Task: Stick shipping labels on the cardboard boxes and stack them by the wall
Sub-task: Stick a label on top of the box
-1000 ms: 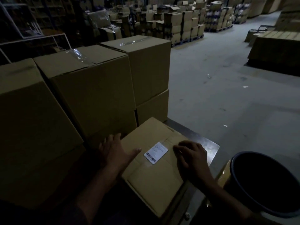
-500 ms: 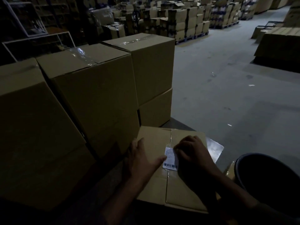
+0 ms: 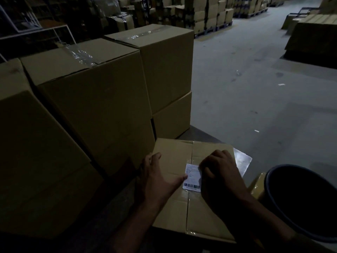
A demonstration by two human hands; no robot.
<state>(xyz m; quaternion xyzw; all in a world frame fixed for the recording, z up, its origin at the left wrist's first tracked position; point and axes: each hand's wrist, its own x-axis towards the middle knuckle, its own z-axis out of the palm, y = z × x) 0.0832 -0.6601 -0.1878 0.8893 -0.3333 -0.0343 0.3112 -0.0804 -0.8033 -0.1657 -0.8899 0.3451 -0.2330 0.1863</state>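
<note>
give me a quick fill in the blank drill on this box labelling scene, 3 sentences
1. The white label lies across the taped centre ____ of the box under the hands.
2. The barcode is printed at the label's ____ edge, the one towards the person.
3. The dark round bin stands on the person's ____ side, beyond the right hand, while the left hand rests on the box.

Missing words: seam; near; right

Near box (image 3: 175, 207): white label (image 3: 191, 177) on taped seam; left hand (image 3: 158, 178) flat beside it, right hand (image 3: 218, 172) pressing its right edge. Dark bin (image 3: 300, 203) right.
</note>
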